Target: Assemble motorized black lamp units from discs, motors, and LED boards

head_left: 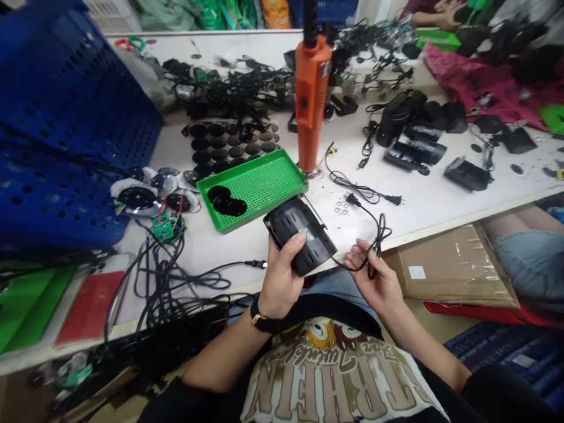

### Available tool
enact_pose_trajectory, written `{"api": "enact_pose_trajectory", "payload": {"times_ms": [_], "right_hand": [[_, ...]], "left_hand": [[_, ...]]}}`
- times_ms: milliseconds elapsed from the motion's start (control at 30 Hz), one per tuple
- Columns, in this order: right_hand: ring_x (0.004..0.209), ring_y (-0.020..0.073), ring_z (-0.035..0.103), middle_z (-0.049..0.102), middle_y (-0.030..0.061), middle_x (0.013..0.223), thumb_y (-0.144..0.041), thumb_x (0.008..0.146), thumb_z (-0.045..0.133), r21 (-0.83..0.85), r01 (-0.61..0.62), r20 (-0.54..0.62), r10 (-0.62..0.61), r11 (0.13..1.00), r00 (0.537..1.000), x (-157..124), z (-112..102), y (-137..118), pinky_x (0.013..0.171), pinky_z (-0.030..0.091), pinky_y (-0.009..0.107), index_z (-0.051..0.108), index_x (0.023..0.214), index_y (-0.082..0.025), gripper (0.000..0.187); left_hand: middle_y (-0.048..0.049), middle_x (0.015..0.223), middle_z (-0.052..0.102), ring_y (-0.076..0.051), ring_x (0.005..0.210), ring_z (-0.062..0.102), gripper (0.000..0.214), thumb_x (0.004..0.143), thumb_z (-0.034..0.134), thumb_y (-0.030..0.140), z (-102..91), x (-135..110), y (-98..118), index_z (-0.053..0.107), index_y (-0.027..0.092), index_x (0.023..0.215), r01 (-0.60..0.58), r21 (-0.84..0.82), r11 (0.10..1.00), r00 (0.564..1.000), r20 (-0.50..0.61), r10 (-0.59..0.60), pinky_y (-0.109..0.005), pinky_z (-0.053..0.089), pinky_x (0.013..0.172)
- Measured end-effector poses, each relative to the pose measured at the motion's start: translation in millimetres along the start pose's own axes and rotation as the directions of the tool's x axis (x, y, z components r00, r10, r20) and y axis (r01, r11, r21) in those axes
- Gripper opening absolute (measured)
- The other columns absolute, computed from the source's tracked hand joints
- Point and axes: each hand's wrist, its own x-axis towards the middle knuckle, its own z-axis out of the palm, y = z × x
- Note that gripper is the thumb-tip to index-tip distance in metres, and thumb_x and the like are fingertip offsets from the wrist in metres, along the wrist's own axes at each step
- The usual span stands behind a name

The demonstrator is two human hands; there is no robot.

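My left hand [284, 279] is wrapped round a black slotted plastic housing [302, 232], thumb on top, held over the table's front edge. From the housing's lower right corner runs a black power cord [379, 226], bundled in loops with its plug lying on the table. My right hand [374, 276] has its fingers curled round this cord close to the housing. Behind the housing stands a shallow green tray [268, 170] with several black discs [227, 201] in it. Several small metal nuts or washers [341, 207] lie right of the housing.
An orange electric screwdriver [308, 106] hangs upright behind the tray. A tall blue crate [66, 129] stands at left, with tangled cables [163, 282] and a green circuit board [164, 228] beside it. Black housings [414, 153] lie at right. Another person's hands [445, 14] are at the far right.
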Motion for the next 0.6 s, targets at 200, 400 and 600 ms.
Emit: {"api": "enact_pose_trajectory", "payload": {"times_ms": [200,400,600], "right_hand": [[0.128,0.0323,0.067,0.072,0.0071,0.136,-0.045,0.071,0.093,-0.278,0.158,0.119,-0.13,0.948,0.984,-3,9,-42,0.114,0.053,0.051,0.072,0.13,-0.031,0.064],[0.119,0.0295,0.071,0.076,0.0072,0.123,-0.041,0.058,0.099,-0.513,0.181,0.059,-0.176,0.839,0.983,7,-32,-84,0.106,0.056,0.044,0.065,0.136,-0.027,0.087],[0.118,0.0299,0.068,0.073,0.0096,0.128,-0.046,0.053,0.099,-0.795,0.1,-0.2,-0.415,0.598,0.888,63,-120,-150,0.11,0.051,0.047,0.064,0.136,-0.023,0.093]], "left_hand": [[-0.0031,0.139,0.066,-0.023,0.128,0.064,0.075,0.075,0.092,0.032,21.3,-8,-35,0.048,0.033,0.136,0.003,0.18,0.984,0.998,0.064,-0.015,-0.037,0.052,0.109],[-0.0052,0.162,0.048,-0.02,0.153,0.042,0.075,0.089,0.08,0.039,62.6,-3,-70,0.035,0.036,0.149,0.105,0.119,0.987,0.928,0.346,-0.14,-0.035,0.034,0.125],[-0.0143,0.159,0.048,-0.026,0.158,0.033,0.091,0.085,0.084,0.044,52.5,0,-66,0.03,0.035,0.157,0.211,0.368,0.905,0.857,0.375,-0.352,-0.045,0.022,0.129]]}}
